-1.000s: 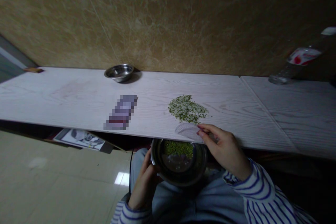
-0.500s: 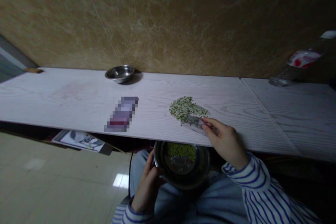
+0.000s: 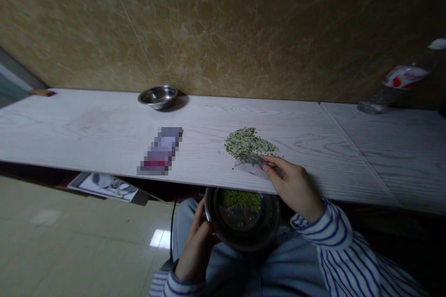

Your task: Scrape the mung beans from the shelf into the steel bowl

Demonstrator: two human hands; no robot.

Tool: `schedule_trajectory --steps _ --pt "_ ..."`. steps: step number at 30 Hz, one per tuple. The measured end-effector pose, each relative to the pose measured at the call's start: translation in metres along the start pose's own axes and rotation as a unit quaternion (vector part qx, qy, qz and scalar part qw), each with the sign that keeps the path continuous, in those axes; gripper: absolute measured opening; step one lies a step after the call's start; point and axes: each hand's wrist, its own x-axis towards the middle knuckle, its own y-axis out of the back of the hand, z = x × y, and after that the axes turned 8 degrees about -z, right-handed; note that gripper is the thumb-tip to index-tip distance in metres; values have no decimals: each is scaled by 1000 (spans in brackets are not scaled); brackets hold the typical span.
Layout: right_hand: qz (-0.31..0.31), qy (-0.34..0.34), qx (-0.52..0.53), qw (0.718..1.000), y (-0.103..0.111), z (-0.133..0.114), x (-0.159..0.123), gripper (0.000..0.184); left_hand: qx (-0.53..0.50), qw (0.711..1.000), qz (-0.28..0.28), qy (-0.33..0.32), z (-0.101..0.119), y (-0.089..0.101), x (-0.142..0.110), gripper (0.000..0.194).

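My left hand [image 3: 198, 241] grips the left rim of a metal bowl [image 3: 244, 240] on my lap, just under the table's front edge. Small green beans [image 3: 240, 199] lie inside it, gathered toward the far side. My right hand [image 3: 294, 183] pinches a thin, see-through plastic piece [image 3: 251, 166], held low against the tabletop. This piece touches the near edge of a spread of green beans [image 3: 245, 142] mixed with whitish bits on the white table [image 3: 205, 148]. The fingertips partly cover the plastic.
A small empty steel bowl [image 3: 158, 97] stands by the wall. Left of the beans lies a pixelated flat object [image 3: 162, 151]. A clear bottle with a red and white label [image 3: 406, 76] stands at the right. Below the table, printed papers [image 3: 104, 187] stick out from a shelf.
My right hand has shifted slightly left with the plastic piece, along the near edge of the spread beans. My left hand and the bowl have stayed nearly still.
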Motion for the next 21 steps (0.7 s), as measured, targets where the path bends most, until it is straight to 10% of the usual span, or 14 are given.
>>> schedule_trajectory --steps 14,21 --pt "-134 34 30 990 5 -18 -6 22 -1 999 -10 -31 9 15 -1 85" --pt "-46 11 4 999 33 21 -32 20 -1 1000 -13 -6 1 6 -3 76"
